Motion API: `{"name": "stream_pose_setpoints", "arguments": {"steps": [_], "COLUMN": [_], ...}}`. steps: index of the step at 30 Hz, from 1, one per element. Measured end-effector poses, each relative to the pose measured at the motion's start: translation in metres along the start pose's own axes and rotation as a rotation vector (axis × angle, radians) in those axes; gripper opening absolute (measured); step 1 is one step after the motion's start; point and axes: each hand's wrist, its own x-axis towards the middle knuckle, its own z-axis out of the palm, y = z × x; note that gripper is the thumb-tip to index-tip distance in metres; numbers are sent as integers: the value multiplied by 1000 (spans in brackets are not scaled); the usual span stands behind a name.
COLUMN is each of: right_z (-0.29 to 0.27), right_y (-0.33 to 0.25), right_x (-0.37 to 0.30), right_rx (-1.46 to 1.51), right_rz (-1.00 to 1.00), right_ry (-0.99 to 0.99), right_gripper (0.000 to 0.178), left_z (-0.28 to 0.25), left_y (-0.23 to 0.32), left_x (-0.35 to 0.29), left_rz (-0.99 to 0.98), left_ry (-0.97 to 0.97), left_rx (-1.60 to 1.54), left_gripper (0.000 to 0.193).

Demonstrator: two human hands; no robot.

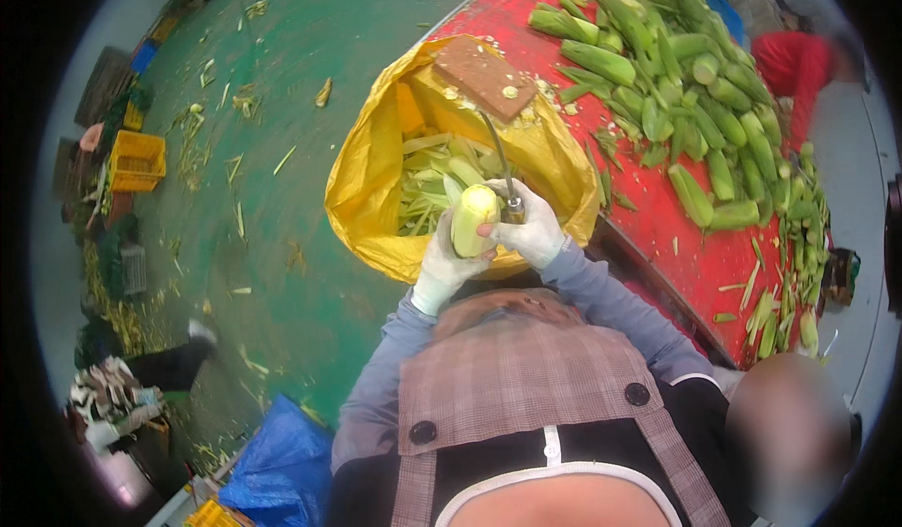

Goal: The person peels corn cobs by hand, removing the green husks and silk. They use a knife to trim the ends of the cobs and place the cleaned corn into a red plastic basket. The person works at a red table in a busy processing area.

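Note:
A pale green ear of corn (473,226) stands upright in my gloved left hand (443,262), its cut yellowish end facing up. My gloved right hand (536,231) is closed around the handle of a sickle (514,209) with a thin, dark, curved blade. The right thumb touches the side of the ear. Both hands are over the near rim of an open yellow bag (362,203). Stripped husks (432,189) lie inside it. A brown board (489,78) with small cut pieces on it rests at the bag's far edge.
Unhusked corn (695,104) is heaped on a red table (648,264) to the right. A person in a red sleeve (794,67) is beyond it. Husk scraps litter the green floor (310,20). Yellow crates (136,161) stand far left; a blue tarp (282,466) lies lower left.

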Motion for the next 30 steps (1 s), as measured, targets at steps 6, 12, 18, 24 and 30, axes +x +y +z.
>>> {"name": "stream_pose_setpoints", "arguments": {"steps": [6, 12, 18, 24, 30], "right_z": [-26, -95, -130, -147, -131], "right_y": [2, -19, -33, 2, 51], "right_x": [-12, -45, -56, -76, -80], "right_rx": [-49, -416, -7, -528, -835], "right_rz": [-126, -168, 258, -20, -67], "right_ry": [67, -15, -198, 102, 652], "right_gripper": [50, 63, 62, 46, 43], "left_z": [22, 39, 72, 97, 139], "left_y": [8, 28, 62, 55, 37], "left_x": [23, 61, 88, 97, 105], "left_rz": [-42, -253, -414, -561, -802], "left_ry": [-84, -312, -620, -746, -711], "left_rx": [-243, -349, -245, -151, -379], "left_gripper": [76, 57, 58, 53, 44]}}
